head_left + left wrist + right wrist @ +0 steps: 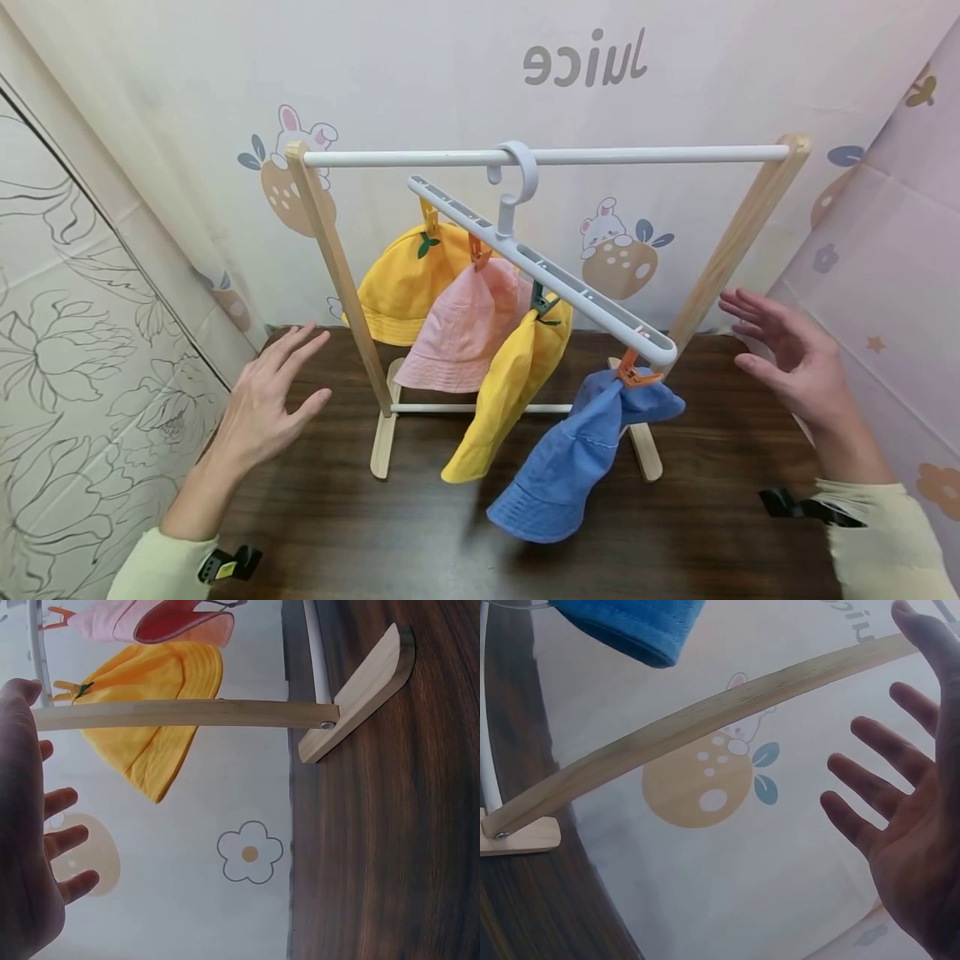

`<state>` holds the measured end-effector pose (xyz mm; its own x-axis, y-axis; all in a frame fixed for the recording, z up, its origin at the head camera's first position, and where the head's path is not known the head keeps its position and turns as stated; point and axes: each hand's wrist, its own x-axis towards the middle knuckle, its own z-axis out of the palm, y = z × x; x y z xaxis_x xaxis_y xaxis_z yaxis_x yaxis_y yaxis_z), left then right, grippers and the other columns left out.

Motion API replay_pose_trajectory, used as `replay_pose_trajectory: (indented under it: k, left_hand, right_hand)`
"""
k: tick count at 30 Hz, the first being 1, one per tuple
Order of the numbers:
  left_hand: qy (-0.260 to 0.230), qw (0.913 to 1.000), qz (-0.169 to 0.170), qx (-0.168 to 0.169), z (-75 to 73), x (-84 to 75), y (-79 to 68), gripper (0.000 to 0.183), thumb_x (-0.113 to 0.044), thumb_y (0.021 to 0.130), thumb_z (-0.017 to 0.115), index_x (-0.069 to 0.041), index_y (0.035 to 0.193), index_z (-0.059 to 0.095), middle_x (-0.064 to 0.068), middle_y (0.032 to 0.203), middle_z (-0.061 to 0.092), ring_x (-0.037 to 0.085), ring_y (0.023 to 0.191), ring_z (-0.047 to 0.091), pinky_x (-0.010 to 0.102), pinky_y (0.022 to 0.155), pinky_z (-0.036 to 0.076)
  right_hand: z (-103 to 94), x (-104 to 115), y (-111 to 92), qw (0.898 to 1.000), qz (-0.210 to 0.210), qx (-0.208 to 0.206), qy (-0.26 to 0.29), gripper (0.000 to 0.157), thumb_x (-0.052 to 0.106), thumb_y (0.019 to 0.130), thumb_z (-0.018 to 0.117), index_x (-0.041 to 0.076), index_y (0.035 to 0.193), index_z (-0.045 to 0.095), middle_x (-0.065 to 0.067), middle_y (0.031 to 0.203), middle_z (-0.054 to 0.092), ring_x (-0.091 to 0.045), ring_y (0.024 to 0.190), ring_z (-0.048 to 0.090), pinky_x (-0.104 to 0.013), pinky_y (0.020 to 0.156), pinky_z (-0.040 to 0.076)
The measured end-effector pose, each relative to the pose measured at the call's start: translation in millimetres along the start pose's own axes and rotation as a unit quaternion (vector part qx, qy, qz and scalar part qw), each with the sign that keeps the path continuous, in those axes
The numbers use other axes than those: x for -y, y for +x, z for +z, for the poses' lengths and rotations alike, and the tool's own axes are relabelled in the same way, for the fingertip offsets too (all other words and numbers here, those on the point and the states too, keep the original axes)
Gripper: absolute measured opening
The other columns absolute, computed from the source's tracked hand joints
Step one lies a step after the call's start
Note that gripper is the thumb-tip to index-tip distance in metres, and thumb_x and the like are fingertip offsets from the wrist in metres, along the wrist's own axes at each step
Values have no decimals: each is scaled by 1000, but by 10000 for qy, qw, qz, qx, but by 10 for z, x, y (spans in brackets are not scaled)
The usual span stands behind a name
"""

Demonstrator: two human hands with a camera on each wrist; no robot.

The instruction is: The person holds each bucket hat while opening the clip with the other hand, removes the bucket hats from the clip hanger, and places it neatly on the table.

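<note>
My left hand [264,400] hovers left of the rack, fingers spread and nothing in them. On the other side my right hand [802,358] is held up beside the right post, also holding nothing. Between them a white hanger [543,267] hooks over the rack's top bar [645,156] and slants toward me. Clips on it carry a yellow hat [401,279] with a green leaf, a pink hat [465,333], a second yellow hat [502,400] and a blue hat [558,467] nearest me. The orange clip [637,371] pinches the blue hat.
The rack has wooden posts [333,275] with feet [384,446] on a dark wooden table [337,533]. A lower white bar [435,408] joins the posts. Behind hangs a printed curtain [420,75]; a flower-patterned panel [82,333] stands at the left.
</note>
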<state>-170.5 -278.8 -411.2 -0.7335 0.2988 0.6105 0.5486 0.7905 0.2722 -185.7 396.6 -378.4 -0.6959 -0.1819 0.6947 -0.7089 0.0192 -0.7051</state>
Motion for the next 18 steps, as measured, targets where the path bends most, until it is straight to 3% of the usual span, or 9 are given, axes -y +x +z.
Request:
replay_pose_trajectory:
  k: [8,18]
  left_hand:
    - [-18,9999,101,-77,-21,-48,2,72,-35,97,73,-22,165,58,9,173,57,46,154,54,72,103,48]
    - [-127,9995,258,-160,-35,-111,8,70,-38,97,72,-21,164,59,13,170,58,43,150,57,68,100,48]
  right_hand:
    - [-19,59,-18,9989,307,277,-234,75,-34,82,63,-24,155,47,-15,159,70,-16,147,68,-19,115,52]
    - [-46,54,-4,9986,76,512,88,74,-36,80,63,-29,152,44,-20,154,72,-21,143,71,-20,113,56]
